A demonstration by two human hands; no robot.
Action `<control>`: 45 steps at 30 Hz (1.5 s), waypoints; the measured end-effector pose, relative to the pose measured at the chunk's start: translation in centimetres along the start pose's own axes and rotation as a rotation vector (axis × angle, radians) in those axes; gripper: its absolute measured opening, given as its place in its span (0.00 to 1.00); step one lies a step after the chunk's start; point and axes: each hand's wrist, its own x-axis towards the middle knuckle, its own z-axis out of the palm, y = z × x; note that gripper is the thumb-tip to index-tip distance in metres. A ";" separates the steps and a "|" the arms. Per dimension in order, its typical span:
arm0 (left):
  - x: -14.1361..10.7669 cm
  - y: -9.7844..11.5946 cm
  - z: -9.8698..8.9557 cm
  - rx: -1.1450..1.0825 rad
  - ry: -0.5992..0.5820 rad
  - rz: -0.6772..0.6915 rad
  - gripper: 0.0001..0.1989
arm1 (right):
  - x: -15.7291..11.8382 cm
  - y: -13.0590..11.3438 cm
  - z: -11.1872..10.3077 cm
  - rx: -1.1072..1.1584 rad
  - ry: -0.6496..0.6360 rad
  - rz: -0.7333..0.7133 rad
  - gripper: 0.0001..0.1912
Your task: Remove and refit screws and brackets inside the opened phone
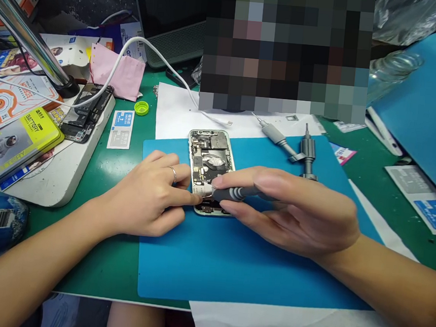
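An opened smartphone (213, 155) lies on the blue mat (231, 271), its screen off and its inner boards, connectors and a shiny round patch exposed. My left hand (158, 194) rests against the phone's left edge. Its index fingertip presses on the lower left of the phone, and the other fingers are bent. Between thumb and fingers, my right hand (293, 211) grips a dark grey screwdriver (228, 193) with ridged bands, held low over the phone's lower part. The screwdriver's tip is hard to make out among the phone's parts.
Two grey screwdrivers (276, 135) lie beyond the phone. A white cable (137, 39) arches over the desk, ending near the phone's top. At left are another opened phone (85, 113), a battery box (17, 146), a green cap (141, 108) and a lamp pole (27, 24).
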 end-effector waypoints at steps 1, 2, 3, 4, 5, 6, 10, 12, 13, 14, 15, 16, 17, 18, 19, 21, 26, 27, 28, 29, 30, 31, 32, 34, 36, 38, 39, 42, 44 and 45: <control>0.0 0.0 0.0 0.002 -0.002 0.001 0.17 | 0.0 0.0 0.1 0.004 0.009 0.000 0.46; 0.0 0.0 0.0 0.004 -0.002 0.002 0.17 | -0.1 0.0 0.1 0.007 0.019 0.000 0.45; 0.0 0.0 0.0 0.006 -0.003 0.002 0.17 | -0.1 0.0 0.2 0.011 0.029 -0.002 0.45; 0.0 0.0 0.1 0.006 -0.002 0.003 0.16 | -0.2 0.1 0.3 0.012 0.034 -0.004 0.44; 0.0 0.0 0.1 0.005 -0.003 0.005 0.16 | -0.2 0.1 0.4 0.013 0.032 -0.008 0.45; 0.0 0.0 0.1 0.004 -0.003 0.005 0.16 | -0.3 0.1 0.5 0.013 0.031 -0.014 0.45; 0.0 0.0 0.0 0.002 -0.011 -0.003 0.17 | -0.2 0.1 0.5 -0.005 0.036 -0.056 0.45; 0.0 0.0 0.0 0.002 -0.012 -0.008 0.17 | 0.1 -0.1 0.3 -0.025 0.013 -0.070 0.46; 0.0 0.0 0.0 0.001 -0.012 -0.011 0.17 | 0.2 -0.2 0.2 -0.035 -0.004 -0.075 0.46; 0.0 0.0 0.0 -0.001 -0.012 -0.013 0.17 | 0.3 -0.3 0.2 -0.042 -0.013 -0.082 0.44; 0.0 0.0 0.0 -0.002 -0.011 -0.013 0.17 | 0.4 -0.3 0.1 -0.045 -0.010 -0.082 0.41; 0.0 0.0 0.0 -0.002 -0.011 -0.012 0.17 | 0.4 -0.4 0.1 -0.043 -0.005 -0.075 0.39; 0.0 0.0 0.0 -0.001 -0.007 -0.009 0.17 | 0.3 -0.4 0.1 -0.035 -0.006 -0.061 0.37; 0.0 0.0 0.0 0.000 -0.005 -0.005 0.17 | 0.2 -0.4 0.1 -0.028 -0.012 -0.037 0.37; 0.0 0.0 0.0 0.001 -0.002 -0.001 0.17 | 0.1 -0.4 0.1 -0.022 -0.021 -0.008 0.39; 0.0 0.0 0.0 0.002 0.002 0.003 0.17 | -0.2 -0.2 0.1 -0.011 -0.025 0.025 0.42; 0.1 0.0 0.0 -0.005 0.007 0.010 0.17 | -0.3 0.1 0.2 0.023 0.033 0.039 0.44; 0.1 0.0 0.0 -0.004 0.008 0.011 0.17 | -0.4 0.2 0.2 0.028 0.046 0.052 0.44; 0.1 0.0 0.0 -0.002 0.008 0.012 0.17 | -0.5 0.3 0.3 0.035 0.066 0.059 0.44; 0.1 0.0 0.0 -0.001 0.007 0.012 0.17 | -0.6 0.4 0.5 0.042 0.093 0.061 0.43; 0.1 0.0 0.0 0.000 0.005 0.013 0.17 | -0.7 0.4 0.6 0.049 0.117 0.064 0.43; 0.1 0.0 0.0 0.001 0.006 0.014 0.17 | -0.9 0.5 0.7 0.057 0.132 0.066 0.43; 0.1 0.0 0.0 0.002 0.007 0.013 0.17 | -1.0 0.6 0.8 0.064 0.134 0.072 0.43; 0.0 0.0 0.0 0.003 0.010 0.014 0.17 | -1.3 0.6 1.0 0.070 0.130 0.086 0.43; 0.0 0.0 0.0 0.006 0.012 0.014 0.17 | -1.5 0.7 1.1 0.070 0.144 0.096 0.43; 0.1 0.0 0.0 0.007 0.011 0.019 0.17 | -1.6 0.7 1.2 0.071 0.160 0.098 0.42; 0.1 0.0 0.0 0.007 0.011 0.021 0.17 | -1.6 0.7 1.2 0.072 0.160 0.099 0.42; 0.1 0.1 -0.1 0.007 0.009 0.018 0.17 | -1.5 0.7 1.2 0.069 0.159 0.104 0.42; 0.1 0.1 0.0 0.007 0.008 0.016 0.17 | -1.3 0.7 1.0 0.059 0.157 0.105 0.43; 0.1 0.1 0.0 0.007 0.009 0.018 0.17 | -1.2 0.6 0.9 0.057 0.146 0.104 0.44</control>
